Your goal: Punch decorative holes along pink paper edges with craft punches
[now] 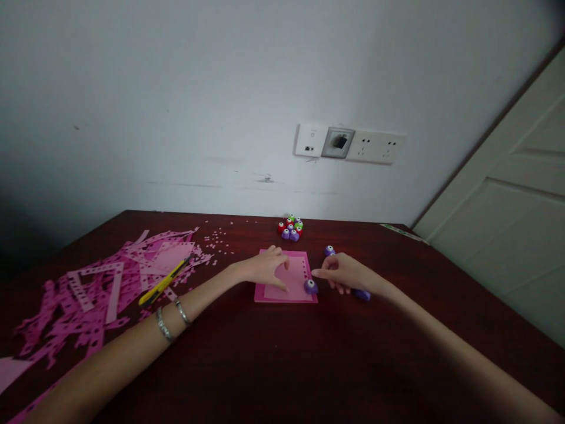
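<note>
A light pink sheet [285, 277] lies on darker pink foam or card [260, 297], with small dark holes down its right side. My left hand [267, 268] is over the left part of the sheet, thumb and fingers apart. A purple craft punch [311, 287] with a white top button sits at the sheet's lower right edge. Just right of it is my right hand [338, 274], its fingers loosely bent with nothing visible in them. Another purple punch [329, 251] stands behind this hand, and a purple piece [362, 294] shows partly hidden beside it.
Several red, green and purple punches [290, 228] cluster near the wall. At left, a pile of punched pink strips [117, 277] and loose bits holds a yellow utility knife [165, 281]. A patterned strip [404, 232] lies at the table's back right, below wall sockets [375, 147].
</note>
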Demonstrator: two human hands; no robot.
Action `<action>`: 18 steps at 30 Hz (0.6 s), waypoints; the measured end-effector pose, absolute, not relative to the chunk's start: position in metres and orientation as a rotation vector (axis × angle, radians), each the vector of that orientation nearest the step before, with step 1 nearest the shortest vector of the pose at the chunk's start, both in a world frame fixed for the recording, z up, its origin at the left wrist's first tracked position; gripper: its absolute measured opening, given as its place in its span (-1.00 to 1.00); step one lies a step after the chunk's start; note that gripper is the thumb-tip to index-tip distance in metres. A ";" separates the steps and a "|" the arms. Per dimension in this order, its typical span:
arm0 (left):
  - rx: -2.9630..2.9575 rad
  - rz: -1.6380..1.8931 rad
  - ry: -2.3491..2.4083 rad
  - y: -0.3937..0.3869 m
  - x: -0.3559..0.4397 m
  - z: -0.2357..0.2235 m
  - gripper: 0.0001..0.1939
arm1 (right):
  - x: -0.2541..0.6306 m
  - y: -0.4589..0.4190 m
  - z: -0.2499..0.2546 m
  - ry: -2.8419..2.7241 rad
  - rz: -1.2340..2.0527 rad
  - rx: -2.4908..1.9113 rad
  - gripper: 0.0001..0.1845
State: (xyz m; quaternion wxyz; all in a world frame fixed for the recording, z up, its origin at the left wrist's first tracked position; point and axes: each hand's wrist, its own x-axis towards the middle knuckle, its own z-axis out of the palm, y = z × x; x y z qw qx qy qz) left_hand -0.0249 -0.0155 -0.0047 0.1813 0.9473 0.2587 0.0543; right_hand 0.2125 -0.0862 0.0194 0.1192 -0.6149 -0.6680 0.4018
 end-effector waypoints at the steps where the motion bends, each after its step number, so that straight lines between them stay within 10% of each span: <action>1: 2.678 0.124 0.726 -0.015 -0.027 -0.008 -0.40 | 0.213 -0.088 0.022 -2.016 1.081 -1.751 -0.54; 12: 2.701 0.067 0.741 -0.017 -0.030 -0.016 -0.14 | 0.204 -0.095 0.009 -2.480 0.635 -1.453 -0.75; 18: 2.758 -0.040 0.596 -0.026 -0.036 -0.013 -0.32 | 0.207 -0.099 0.012 -2.412 0.653 -1.509 -0.78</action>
